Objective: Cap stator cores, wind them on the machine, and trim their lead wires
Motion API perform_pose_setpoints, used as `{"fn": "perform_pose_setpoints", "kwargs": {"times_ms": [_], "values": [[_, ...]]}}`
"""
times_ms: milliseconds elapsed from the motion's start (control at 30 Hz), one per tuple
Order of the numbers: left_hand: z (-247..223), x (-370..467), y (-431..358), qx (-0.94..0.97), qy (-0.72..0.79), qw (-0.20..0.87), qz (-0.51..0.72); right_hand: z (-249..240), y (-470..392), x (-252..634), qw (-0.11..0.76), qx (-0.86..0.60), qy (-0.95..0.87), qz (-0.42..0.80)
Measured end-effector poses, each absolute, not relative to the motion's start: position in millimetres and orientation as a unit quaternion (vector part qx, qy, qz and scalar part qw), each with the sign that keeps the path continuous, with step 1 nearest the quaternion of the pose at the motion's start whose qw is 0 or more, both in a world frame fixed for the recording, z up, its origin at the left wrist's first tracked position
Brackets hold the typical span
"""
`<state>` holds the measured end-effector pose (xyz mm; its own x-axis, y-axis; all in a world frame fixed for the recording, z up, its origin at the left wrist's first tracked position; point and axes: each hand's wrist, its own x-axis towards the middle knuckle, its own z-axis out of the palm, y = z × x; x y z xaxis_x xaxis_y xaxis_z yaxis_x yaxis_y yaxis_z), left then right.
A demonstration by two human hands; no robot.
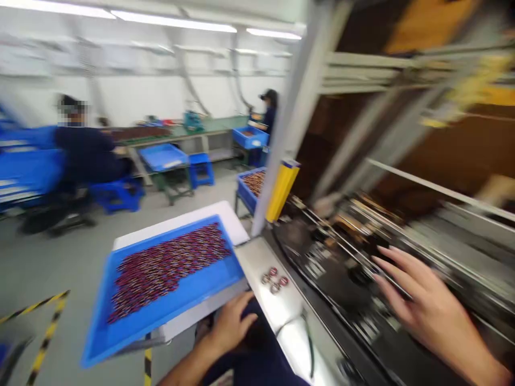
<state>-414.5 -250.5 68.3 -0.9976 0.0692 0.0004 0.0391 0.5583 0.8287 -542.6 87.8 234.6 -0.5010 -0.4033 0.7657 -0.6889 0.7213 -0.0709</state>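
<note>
four small ring-shaped parts (284,281), two reddish and two pale, in a loose diamond on the bare metal ledge (289,321) between the hands. near the left hand (231,324), ahead and to the right of it; well apart from the right hand (430,300), over to its left. round in outline, so without any clear long axis or pointing end.

left hand low, just beside the near right corner of the blue plastic tray (201,281), thumb and fingers loosely parted, nothing visible in the grasp. right hand raised over the black machine bed (295,233), back upward, fingers stretched and spread, apparently empty. close to its fingertips, a slim metal rod (341,241), slanting lengthwise from far left to near right; touching or apart, impossible to tell in the blur.

ahead and left of the left hand, the same blue tray, with long axis from near left to far right, roughly across the line of the ledge. inside, small maroon parts (169,268) massed toward the far and left sides, beside a bare area at near right. direction of each maroon part too blurred to tell.
</note>
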Motion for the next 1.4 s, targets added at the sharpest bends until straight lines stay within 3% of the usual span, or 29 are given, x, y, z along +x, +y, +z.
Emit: {"fn": "perform_pose_setpoints", "kwargs": {"times_ms": [100,333,600,900,1033,1200,1300,1400], "values": [[54,-432,-248,0.082,0.882,0.043,0.463,208,122,-463,0.304,0.247,-0.905,0.164],[38,-458,-230,0.166,0.89,0.074,0.417,83,117,-339,0.164,0.019,-0.97,0.18],[48,-463,-223,0.204,0.883,0.094,0.412,28,93,-311,0.093,-0.059,-0.984,0.136],[64,-453,-224,0.126,0.866,0.127,0.467,36,90,-339,0.059,0.078,-0.979,0.177],[82,-456,-210,0.084,0.816,0.188,0.541,62,81,-367,0.106,0.165,-0.952,0.236],[125,-460,-178,0.08,0.654,0.309,0.686,127,27,-417,0.207,0.276,-0.868,0.356],[150,-456,-174,0.072,0.574,0.314,0.753,161,-4,-437,0.291,0.318,-0.772,0.467],[163,-451,-179,0.051,0.537,0.284,0.793,176,-13,-444,0.298,0.337,-0.749,0.487]]}}
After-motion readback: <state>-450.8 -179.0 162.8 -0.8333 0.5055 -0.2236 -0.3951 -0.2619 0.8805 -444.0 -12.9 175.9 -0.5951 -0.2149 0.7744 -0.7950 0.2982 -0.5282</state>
